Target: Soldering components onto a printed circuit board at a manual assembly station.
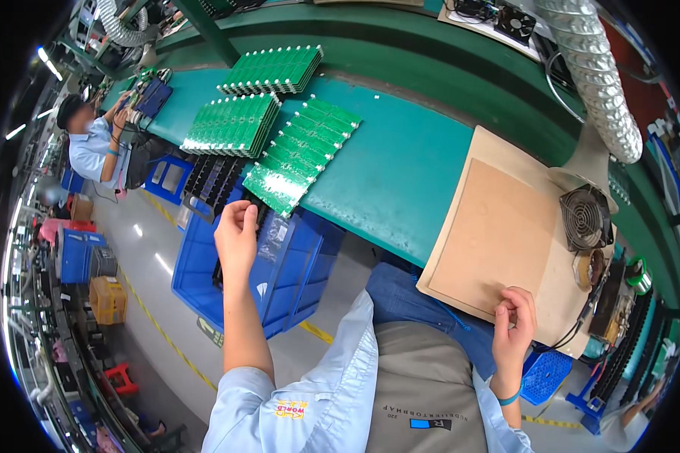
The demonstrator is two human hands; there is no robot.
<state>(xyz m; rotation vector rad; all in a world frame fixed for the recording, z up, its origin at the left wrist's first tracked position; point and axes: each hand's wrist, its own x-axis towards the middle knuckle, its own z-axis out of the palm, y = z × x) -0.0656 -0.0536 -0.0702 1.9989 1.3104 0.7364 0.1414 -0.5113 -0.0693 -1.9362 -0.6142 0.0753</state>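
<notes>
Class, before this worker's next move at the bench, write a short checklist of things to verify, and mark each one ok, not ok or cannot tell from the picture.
1. Left hand at the nearest circuit boards: ok, its fingers are at the stack's near end.
2. Left hand gripping a board: cannot tell, the fingers hide the contact.
3. Board stacks lying flat on the green bench: ok, three fanned rows.
4. Blue crate under the bench edge: ok, directly below the left hand.
5. Right hand on the tan work board: ok, at its near edge, fingers curled.
6. Tan work board's middle bare: ok.
</notes>
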